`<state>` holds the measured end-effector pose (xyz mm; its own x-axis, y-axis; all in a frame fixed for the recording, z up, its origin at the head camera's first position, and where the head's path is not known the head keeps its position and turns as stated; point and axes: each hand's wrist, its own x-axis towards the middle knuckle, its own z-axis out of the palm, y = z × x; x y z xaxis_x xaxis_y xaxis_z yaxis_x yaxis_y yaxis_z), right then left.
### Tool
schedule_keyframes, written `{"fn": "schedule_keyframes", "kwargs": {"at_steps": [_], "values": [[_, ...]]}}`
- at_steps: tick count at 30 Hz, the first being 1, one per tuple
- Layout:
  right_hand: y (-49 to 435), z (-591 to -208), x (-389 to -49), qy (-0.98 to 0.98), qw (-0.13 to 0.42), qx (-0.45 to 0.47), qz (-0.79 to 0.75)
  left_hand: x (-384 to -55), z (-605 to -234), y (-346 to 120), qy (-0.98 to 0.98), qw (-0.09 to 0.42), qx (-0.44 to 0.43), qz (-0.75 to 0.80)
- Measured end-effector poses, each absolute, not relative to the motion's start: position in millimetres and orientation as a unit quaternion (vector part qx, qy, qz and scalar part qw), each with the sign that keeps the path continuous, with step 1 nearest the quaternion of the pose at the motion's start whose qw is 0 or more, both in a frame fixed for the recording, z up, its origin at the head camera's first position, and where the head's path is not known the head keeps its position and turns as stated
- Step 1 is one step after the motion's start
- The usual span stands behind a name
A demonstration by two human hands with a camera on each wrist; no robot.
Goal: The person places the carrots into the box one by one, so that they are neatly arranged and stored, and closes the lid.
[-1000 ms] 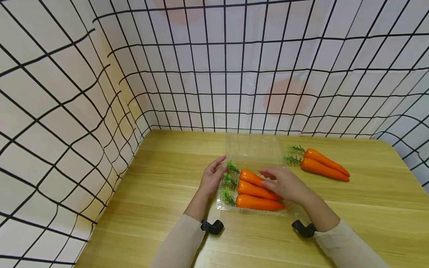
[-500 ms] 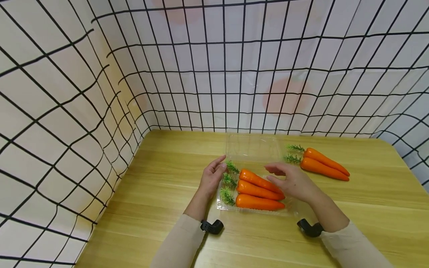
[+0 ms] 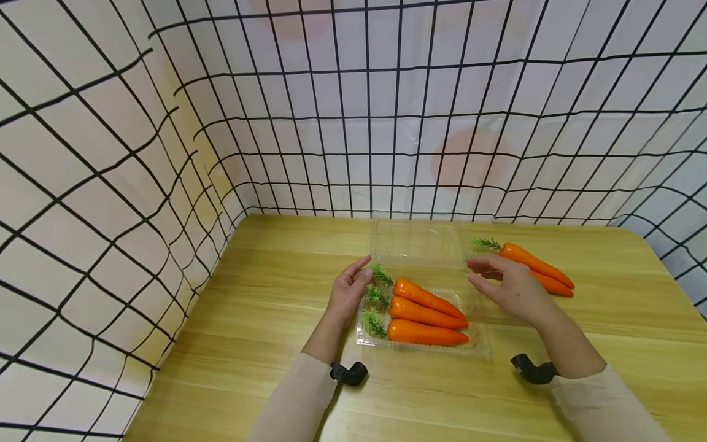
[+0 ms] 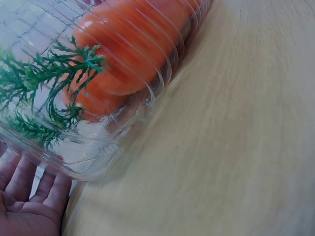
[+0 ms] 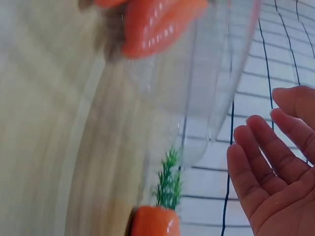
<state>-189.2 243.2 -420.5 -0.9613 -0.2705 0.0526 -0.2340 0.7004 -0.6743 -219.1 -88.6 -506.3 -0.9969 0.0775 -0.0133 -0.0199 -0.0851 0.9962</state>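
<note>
While three carrots (image 3: pixel 428 314) are lying in the clear container (image 3: pixel 478 334), our left hand (image 3: pixel 349 291) is resting, relaxed and empty, at its end; we are shifting our right hand (image 3: pixel 509 287), thumb parted, holding nothing, toward two outside carrots (image 3: pixel 538 263), apparently leaving those three settled.

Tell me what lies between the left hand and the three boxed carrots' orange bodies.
Between the left hand and those orange bodies lie their green tops, seen in the head view, and the clear container's wall, seen in the left wrist view.
</note>
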Motion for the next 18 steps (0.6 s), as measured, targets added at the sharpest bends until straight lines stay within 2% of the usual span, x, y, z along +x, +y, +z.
{"fn": "schedule_keyframes", "kwargs": {"at_steps": [12,18], "values": [[289,-431,-191,0.933,-0.03,-0.099,-0.345,-220,-509,-89,0.679,0.034,0.019,0.733],[315,-443,-190,0.945,-0.023,-0.05,-0.321,-219,-508,-89,0.678,0.034,0.016,0.734]]}}
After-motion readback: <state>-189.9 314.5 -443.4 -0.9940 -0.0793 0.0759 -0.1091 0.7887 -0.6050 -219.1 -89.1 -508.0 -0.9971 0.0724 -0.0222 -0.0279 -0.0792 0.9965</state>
